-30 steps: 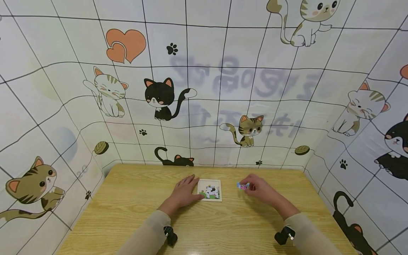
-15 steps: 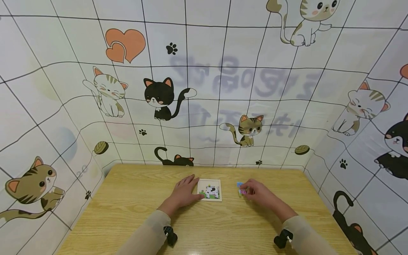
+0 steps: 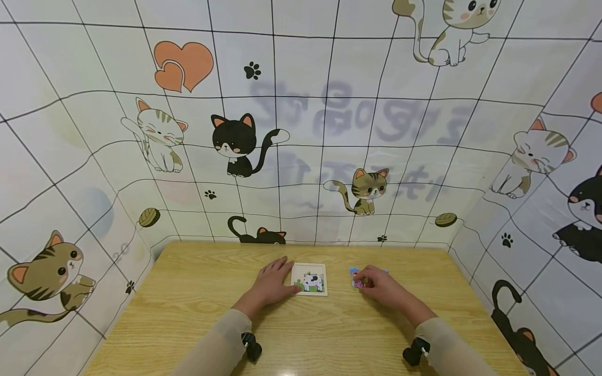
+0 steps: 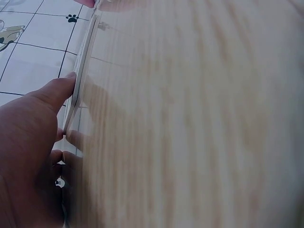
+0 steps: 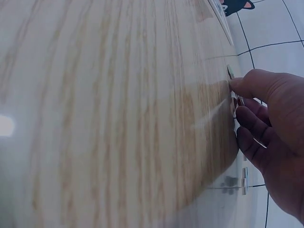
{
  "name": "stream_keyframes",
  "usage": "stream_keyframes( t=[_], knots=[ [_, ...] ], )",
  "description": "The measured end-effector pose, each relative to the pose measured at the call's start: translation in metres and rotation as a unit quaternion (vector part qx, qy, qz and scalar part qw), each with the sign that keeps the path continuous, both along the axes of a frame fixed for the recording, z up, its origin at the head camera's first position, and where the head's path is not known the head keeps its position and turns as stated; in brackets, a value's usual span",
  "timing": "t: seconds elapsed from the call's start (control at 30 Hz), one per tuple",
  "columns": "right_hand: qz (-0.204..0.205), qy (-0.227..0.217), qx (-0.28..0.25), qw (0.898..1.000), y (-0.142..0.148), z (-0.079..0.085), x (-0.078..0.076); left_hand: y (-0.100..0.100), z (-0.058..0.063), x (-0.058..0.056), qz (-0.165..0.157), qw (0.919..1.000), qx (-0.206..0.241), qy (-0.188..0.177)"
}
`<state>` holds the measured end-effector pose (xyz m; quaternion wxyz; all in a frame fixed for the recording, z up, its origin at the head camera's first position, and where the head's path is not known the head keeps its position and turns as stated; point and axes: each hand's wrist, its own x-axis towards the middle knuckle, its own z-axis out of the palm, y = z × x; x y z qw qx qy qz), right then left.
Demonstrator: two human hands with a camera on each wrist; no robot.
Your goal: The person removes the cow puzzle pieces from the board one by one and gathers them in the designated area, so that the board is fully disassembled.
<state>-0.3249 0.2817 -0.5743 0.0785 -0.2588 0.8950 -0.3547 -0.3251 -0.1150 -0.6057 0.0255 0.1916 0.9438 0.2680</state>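
Note:
A small wooden puzzle tray (image 3: 309, 268) lies on the table, its lower part filled by a cow picture (image 3: 312, 283). My left hand (image 3: 270, 283) rests at its left side, fingers spread; in the left wrist view the thumb (image 4: 61, 90) touches the tray's edge (image 4: 83, 66). To the right of the tray, my right hand (image 3: 383, 286) bends over colourful jigsaw pieces (image 3: 354, 271), blue at the top and pink below. Its thumb and fingers pinch a pink piece (image 3: 359, 285) low over the tabletop. The right wrist view shows a thin piece (image 5: 230, 71) just past the thumb tip.
A bit of blue piece (image 3: 386, 270) shows behind the right hand, and more flat pieces (image 5: 244, 180) stand out in the right wrist view. The wooden table (image 3: 301, 339) ends against a cat-printed wall sheet (image 3: 301, 209) at the back and sides.
My right hand first held the pieces over the table, then lowered slightly and drew back, uncovering more of the blue and pink pieces. The left hand and tray stayed put.

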Motion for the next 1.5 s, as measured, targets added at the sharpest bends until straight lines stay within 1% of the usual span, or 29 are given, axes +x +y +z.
stream_keyframes(
  t=[0.1, 0.2, 0.33, 0.43, 0.57, 0.7, 0.83, 1.0, 1.13, 1.33, 1.5],
  knots=[
    [-0.003, -0.005, 0.001, 1.0, -0.001, 0.0, 0.0, -0.002, -0.009, -0.006, 0.0, 1.0, -0.003, 0.0],
    [-0.003, -0.007, 0.001, 1.0, -0.001, 0.0, 0.0, -0.001, -0.006, -0.005, 0.002, 0.9999, -0.01, -0.004],
    [0.001, -0.005, 0.002, 1.0, -0.001, 0.0, 0.0, 0.001, 0.002, 0.0, 0.002, 0.9999, -0.013, -0.009],
    [0.003, -0.001, 0.002, 1.0, -0.001, -0.001, 0.0, 0.001, 0.006, 0.002, 0.001, 0.9999, -0.014, -0.01],
    [0.001, 0.001, 0.002, 1.0, -0.001, -0.001, 0.0, 0.002, 0.007, 0.003, 0.003, 0.9998, -0.016, -0.009],
    [-0.004, -0.006, -0.002, 1.0, -0.002, 0.002, 0.001, 0.001, 0.007, 0.003, 0.002, 0.9999, -0.014, -0.003],
    [-0.005, -0.009, -0.007, 1.0, -0.002, 0.003, 0.001, 0.002, 0.007, 0.003, 0.003, 0.9998, -0.016, -0.008],
    [-0.001, 0.0, -0.006, 1.0, -0.002, 0.002, 0.001, 0.002, 0.009, 0.003, 0.002, 0.9997, -0.023, -0.011],
    [-0.001, 0.003, -0.011, 1.0, -0.002, 0.002, 0.001, 0.002, 0.007, 0.003, 0.002, 0.9997, -0.02, -0.01],
    [-0.003, -0.008, -0.025, 1.0, -0.004, 0.005, 0.002, 0.002, 0.006, 0.002, 0.003, 0.9998, -0.018, -0.01],
    [-0.004, -0.001, -0.028, 1.0, -0.009, 0.009, 0.003, 0.003, 0.008, 0.003, 0.004, 0.9998, -0.018, -0.009]
  ],
)
